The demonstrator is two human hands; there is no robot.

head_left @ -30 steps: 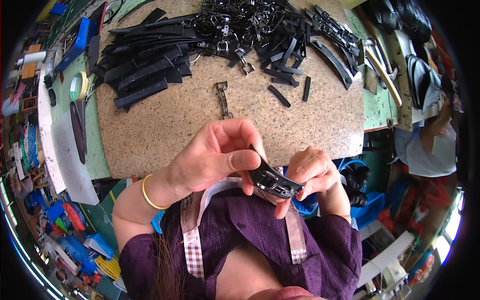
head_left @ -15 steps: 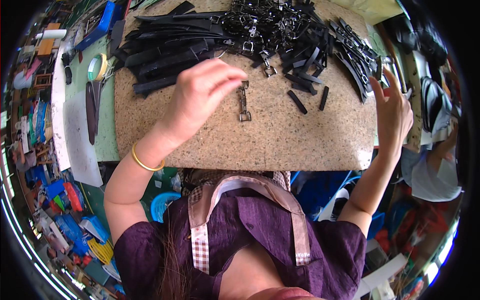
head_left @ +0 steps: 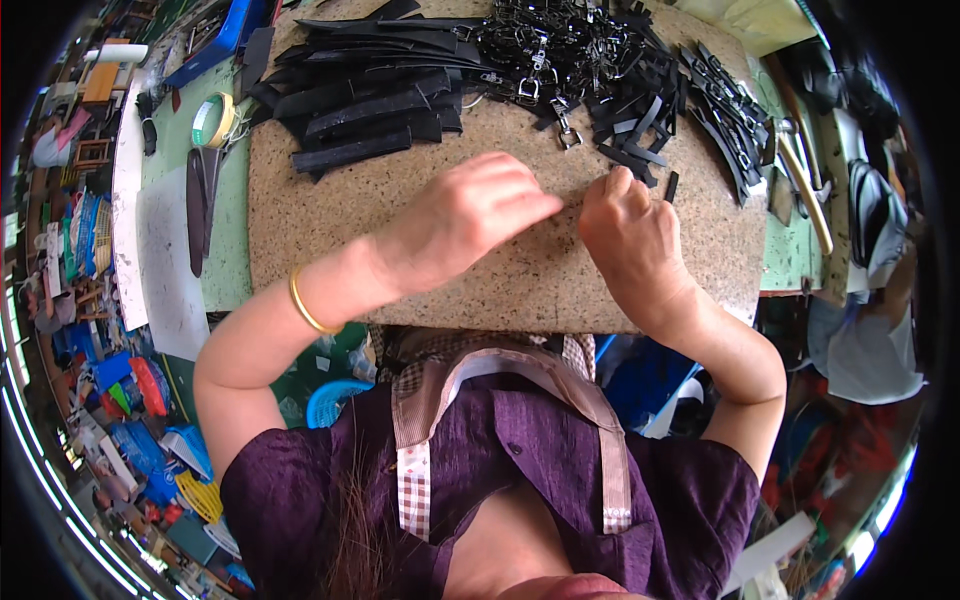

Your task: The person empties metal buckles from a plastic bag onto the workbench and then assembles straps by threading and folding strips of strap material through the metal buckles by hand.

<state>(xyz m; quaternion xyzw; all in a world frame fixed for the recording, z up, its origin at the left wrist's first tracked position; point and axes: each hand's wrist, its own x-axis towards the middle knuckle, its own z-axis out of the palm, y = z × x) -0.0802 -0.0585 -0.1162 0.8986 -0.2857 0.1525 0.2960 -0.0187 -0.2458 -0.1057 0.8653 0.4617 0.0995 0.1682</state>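
Note:
My left hand (head_left: 468, 222) hovers over the speckled stone slab (head_left: 320, 215), its thumb and fingers pinched together. Facing it, close by, my right hand (head_left: 632, 240) is closed with its fingers curled in. Whatever either hand holds is hidden or too small to make out. Beyond them, a small metal clasp (head_left: 570, 132) lies at the front of a heap of metal clasps (head_left: 565, 55). Short black strips (head_left: 640, 125) are scattered beside that heap, one lone short strip (head_left: 672, 187) lying just past my right hand.
Long black strips (head_left: 375, 100) are piled at the back left. Black straps with metal fittings (head_left: 722, 125) lie at the back right, beside a hammer (head_left: 806, 190). Left of the slab are a tape roll (head_left: 212, 120), dark shears (head_left: 203, 215) and a blue tray (head_left: 215, 45).
My right hand has come in from the slab's right edge and closed, near my left hand. My left hand has moved right and lower. The metal clasp below it no longer shows.

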